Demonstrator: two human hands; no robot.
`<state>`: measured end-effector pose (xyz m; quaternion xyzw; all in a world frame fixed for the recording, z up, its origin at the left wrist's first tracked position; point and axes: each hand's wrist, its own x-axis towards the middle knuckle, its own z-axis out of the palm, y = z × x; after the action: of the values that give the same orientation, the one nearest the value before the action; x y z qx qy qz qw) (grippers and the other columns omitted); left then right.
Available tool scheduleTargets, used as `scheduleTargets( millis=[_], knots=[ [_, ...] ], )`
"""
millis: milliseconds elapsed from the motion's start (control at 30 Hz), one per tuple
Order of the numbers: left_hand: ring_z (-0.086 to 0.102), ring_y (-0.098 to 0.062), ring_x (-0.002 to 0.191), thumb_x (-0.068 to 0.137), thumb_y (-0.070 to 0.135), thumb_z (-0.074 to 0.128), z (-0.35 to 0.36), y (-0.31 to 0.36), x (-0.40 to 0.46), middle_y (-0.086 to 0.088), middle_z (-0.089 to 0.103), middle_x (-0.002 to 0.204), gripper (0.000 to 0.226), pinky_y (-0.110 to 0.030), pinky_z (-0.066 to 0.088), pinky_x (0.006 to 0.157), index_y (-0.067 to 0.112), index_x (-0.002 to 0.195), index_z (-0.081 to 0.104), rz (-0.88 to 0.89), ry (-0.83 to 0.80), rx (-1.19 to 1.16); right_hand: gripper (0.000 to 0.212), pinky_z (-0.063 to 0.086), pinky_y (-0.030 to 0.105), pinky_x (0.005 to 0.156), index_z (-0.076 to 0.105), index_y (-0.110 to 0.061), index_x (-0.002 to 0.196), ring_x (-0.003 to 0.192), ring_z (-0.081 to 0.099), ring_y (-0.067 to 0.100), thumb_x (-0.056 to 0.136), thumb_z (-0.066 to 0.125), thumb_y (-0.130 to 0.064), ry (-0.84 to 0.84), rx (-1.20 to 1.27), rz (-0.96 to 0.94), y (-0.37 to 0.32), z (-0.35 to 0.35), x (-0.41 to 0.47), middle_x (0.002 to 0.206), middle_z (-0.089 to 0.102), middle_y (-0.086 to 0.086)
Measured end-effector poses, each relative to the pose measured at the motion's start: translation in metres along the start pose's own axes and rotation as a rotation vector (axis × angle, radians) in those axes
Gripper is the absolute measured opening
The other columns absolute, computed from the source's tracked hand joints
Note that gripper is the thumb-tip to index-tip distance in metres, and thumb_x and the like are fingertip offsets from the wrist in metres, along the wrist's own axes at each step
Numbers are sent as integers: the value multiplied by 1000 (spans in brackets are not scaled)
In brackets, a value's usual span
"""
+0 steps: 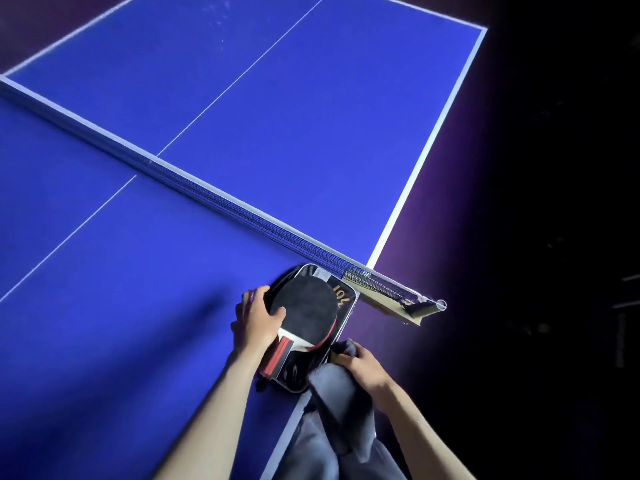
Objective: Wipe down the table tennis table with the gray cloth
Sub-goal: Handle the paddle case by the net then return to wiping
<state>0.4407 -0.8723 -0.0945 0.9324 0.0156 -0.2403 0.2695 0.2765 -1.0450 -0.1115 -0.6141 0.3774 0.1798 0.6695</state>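
Observation:
The blue table tennis table [145, 271] fills most of the view, crossed by its net [221, 199]. A black paddle case [304, 362] lies at the table's near right edge beside the net post, with a paddle [308, 313] on top. My left hand [258, 320] grips the left side of the case and paddle, thumb on the black rubber. My right hand [363, 367] holds the gray cloth [336, 400], which hangs down past the table edge, just right of the case.
The net post clamp [412, 308] sticks out over the table's right side. White lines [426, 154] mark the edges and centre. Pale specks [218, 19] lie on the far half. The floor to the right is dark. My gray trousers [311, 445] show below.

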Motion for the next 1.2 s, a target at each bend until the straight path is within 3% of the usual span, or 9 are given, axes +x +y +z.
scheduleTargets(
  millis=[200,300,433,567,767,900,1000,1067,1200],
  knots=[
    [42,-26,139,77,54,79,14,-16,37,-1,44,149,86,-50,43,104,26,148,40,-59,-164,54,14,53,19,73,72,-2,101,78,67,8,88,71,-9,83,87,116,-1,21,24,88,77,0],
    [49,-26,134,68,50,87,23,-29,47,-5,50,146,91,-46,46,104,22,145,46,-68,-188,-15,34,53,22,75,71,1,99,80,65,11,75,72,-23,152,164,121,4,28,31,87,75,1],
    [59,-23,120,60,44,92,30,-39,55,-4,61,133,89,-41,50,99,22,137,53,-84,-235,-154,17,55,27,83,72,-1,101,87,69,17,89,70,-14,196,303,177,12,34,35,95,77,11],
    [65,-22,110,40,51,90,31,-45,69,-2,65,123,102,-43,53,97,18,130,56,-114,-304,-255,17,54,32,88,71,1,107,90,72,18,99,61,-10,210,340,186,13,35,36,97,78,10],
    [74,-26,86,31,48,94,32,-60,76,-4,75,91,77,-51,58,84,20,94,58,-97,-356,-344,45,54,40,96,72,1,106,92,70,21,75,71,-31,195,376,162,15,33,23,103,78,13],
    [74,-31,90,28,45,95,29,-62,55,-10,76,91,81,-51,59,85,15,94,59,-90,-352,-428,29,54,32,84,68,7,110,87,69,18,92,67,-16,202,361,148,23,35,1,95,76,10],
    [72,-29,89,33,39,97,19,-61,33,-11,73,96,80,-46,58,83,13,97,58,-31,-324,-434,24,54,32,83,69,-1,103,86,68,18,87,71,-19,180,350,134,27,40,-20,92,75,9],
    [68,-24,85,47,21,101,10,-62,15,-8,71,93,69,-36,55,78,8,99,56,15,-313,-419,20,52,32,83,69,-5,101,86,67,17,87,71,-19,168,333,99,31,45,-34,92,75,7],
    [65,-20,82,60,10,98,-7,-82,-21,-9,70,91,57,-31,51,75,4,98,56,79,-286,-414,35,53,35,86,70,-8,97,87,67,16,70,73,-30,116,275,33,49,55,-63,93,76,5]
  ],
)
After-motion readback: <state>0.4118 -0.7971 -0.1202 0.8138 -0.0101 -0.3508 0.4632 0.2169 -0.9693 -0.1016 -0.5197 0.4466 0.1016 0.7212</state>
